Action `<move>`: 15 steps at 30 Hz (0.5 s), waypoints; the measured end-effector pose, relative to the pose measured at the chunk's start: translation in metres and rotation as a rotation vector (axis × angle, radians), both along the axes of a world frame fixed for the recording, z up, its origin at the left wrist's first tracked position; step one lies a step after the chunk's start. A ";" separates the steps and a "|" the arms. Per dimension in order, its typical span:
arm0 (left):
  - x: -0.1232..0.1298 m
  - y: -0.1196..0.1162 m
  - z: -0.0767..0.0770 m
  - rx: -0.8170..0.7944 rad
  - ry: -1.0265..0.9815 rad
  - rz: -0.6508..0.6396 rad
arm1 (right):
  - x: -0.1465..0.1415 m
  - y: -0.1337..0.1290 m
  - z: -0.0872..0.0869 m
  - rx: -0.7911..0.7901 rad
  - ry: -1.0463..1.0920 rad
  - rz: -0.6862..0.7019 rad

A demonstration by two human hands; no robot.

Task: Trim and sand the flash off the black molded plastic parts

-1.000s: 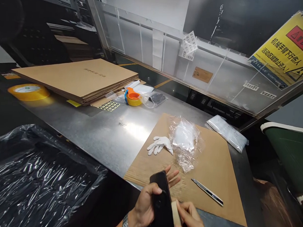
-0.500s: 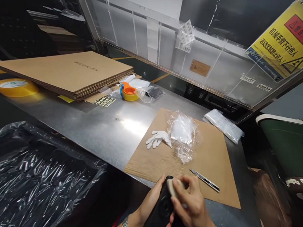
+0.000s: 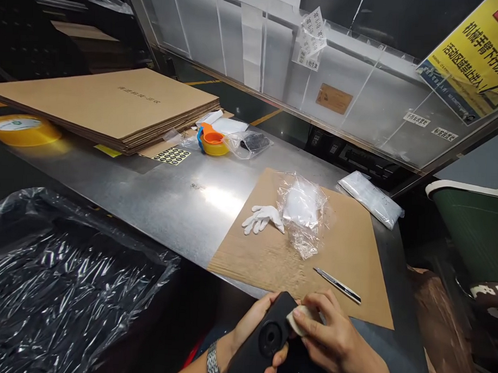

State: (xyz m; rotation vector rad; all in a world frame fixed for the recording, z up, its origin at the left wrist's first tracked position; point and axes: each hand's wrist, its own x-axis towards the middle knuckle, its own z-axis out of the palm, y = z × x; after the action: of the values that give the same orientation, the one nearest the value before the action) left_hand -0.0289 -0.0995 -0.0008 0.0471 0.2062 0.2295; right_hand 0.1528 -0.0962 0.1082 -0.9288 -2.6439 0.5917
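On metal bench (image 3: 167, 200), cardboard (image 3: 355, 239); left fingers (image 3: 280, 357) clasp device (image 3: 263, 342), right fingers (image 3: 315, 326) pinch pale pad (image 3: 292, 321).

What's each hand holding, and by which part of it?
Left hand: black object, gripped across its two long edges. Right hand: small pale pad, pinched between thumb and fingers, which partly hide it.

Tilted black device (image 3: 250, 351) beside pale pad (image 3: 294, 323)

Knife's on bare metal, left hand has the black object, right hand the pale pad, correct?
Not quite: the head view shows the knife on the cardboard. The left hand does hold the black object, and the right hand the pale pad.
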 end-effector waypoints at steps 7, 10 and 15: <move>0.000 -0.007 -0.011 -0.028 0.008 -0.101 | -0.004 -0.004 0.001 0.004 -0.087 0.055; 0.004 -0.009 -0.007 -0.033 0.062 -0.112 | -0.007 -0.003 -0.001 0.027 -0.105 0.061; 0.012 -0.006 0.011 0.021 0.361 -0.018 | -0.010 0.008 -0.007 0.063 -0.026 0.001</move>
State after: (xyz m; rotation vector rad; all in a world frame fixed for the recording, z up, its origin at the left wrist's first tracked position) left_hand -0.0172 -0.1057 0.0104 0.1112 0.5621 0.2044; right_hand 0.1431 -0.0880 0.1015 -0.9221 -2.6695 0.4967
